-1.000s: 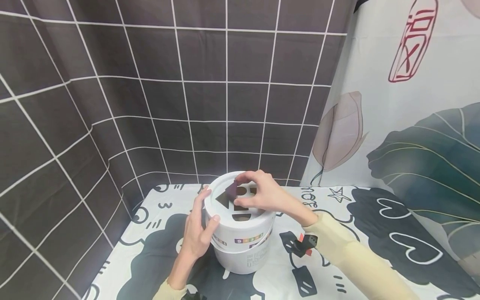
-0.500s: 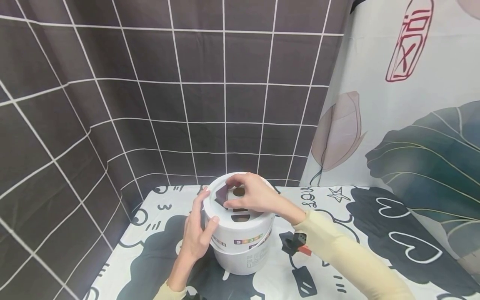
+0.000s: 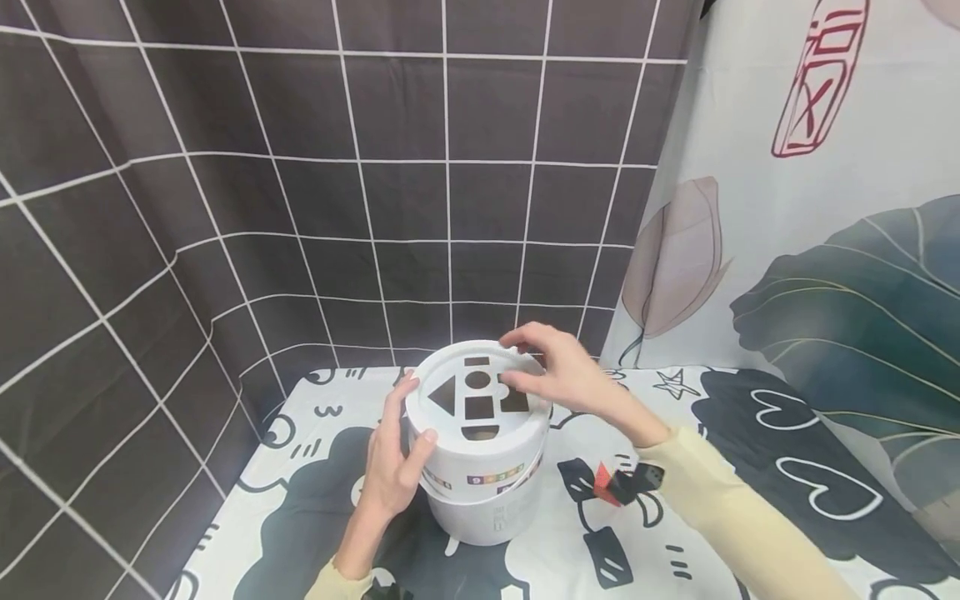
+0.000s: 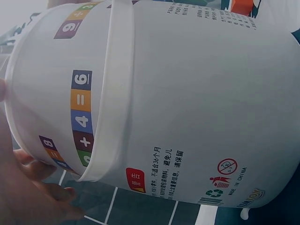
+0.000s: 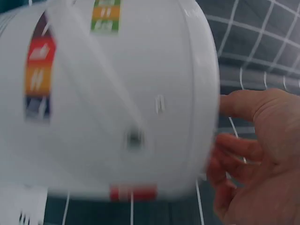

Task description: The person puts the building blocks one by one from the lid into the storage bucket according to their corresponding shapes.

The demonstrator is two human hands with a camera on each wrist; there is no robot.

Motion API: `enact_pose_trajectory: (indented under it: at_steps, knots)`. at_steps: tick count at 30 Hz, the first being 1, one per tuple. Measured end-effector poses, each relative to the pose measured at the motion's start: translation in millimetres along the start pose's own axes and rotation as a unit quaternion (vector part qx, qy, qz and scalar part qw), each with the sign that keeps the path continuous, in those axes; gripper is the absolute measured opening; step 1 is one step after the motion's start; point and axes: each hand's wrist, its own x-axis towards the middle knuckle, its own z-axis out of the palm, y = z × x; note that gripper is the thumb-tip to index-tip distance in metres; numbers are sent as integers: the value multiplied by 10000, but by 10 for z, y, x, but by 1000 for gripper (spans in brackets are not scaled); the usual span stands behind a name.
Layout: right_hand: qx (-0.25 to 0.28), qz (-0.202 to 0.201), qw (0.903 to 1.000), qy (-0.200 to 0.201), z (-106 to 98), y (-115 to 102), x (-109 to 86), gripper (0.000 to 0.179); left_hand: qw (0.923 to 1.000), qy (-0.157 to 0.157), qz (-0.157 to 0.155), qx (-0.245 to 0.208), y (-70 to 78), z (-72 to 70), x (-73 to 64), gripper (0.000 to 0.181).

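A white bucket point(image 3: 480, 512) with coloured sum stickers stands on the patterned cloth. Its white lid point(image 3: 442, 435) has several dark cut-outs, among them a triangular hole point(image 3: 444, 395) and a round one. On the bucket's left side my left hand point(image 3: 393, 462) rests with fingers and thumb spread against the lid's edge. Above the lid's right part hovers my right hand point(image 3: 566, 371), its thumb and fingers apart and nothing between them. The right wrist view is blurred and shows that hand point(image 5: 262, 150) beside the bucket's rim.
The black-and-white patterned cloth point(image 3: 315, 492) covers the surface. A dark grid-patterned curtain point(image 3: 405, 200) hangs behind and at the left, and a white leaf-print curtain point(image 3: 750, 192) at the right. A small red-orange patch point(image 3: 602, 485) shows near the right wrist.
My right hand held a dark purple block over the triangular hole. Now the block is out of sight, and the hand has moved right with its fingers parted. My left hand has stayed put.
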Motion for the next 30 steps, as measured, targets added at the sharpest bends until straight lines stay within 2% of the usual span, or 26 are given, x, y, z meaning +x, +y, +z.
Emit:
enact_pose_trajectory:
  at_steps: [3,7,10,16,21,30]
  knots:
    - [38,15,10000,49,-186,162,-174,37,10000,4,15,-4,-9,-1,10,65]
    - [-96,282,9993,-241,-382,368,-447,40,10000,-18,18,1,-6,-12,17,65]
    - [-147,534,9971,-521,-453,504,-662,44,10000,-23,13,17,-2,-16,17,65]
    - [-91,827,9927,-867,-457,812,-1071,47,10000,15,-31,60,-10,-10,-8,64]
    - [56,1229,9849,-1215,-454,1012,-1352,53,10000,20,-49,73,-3,-7,-20,64]
    - [496,1109,9831,-1372,-358,1209,-1659,50,10000,10,14,28,25,1,-1,64]
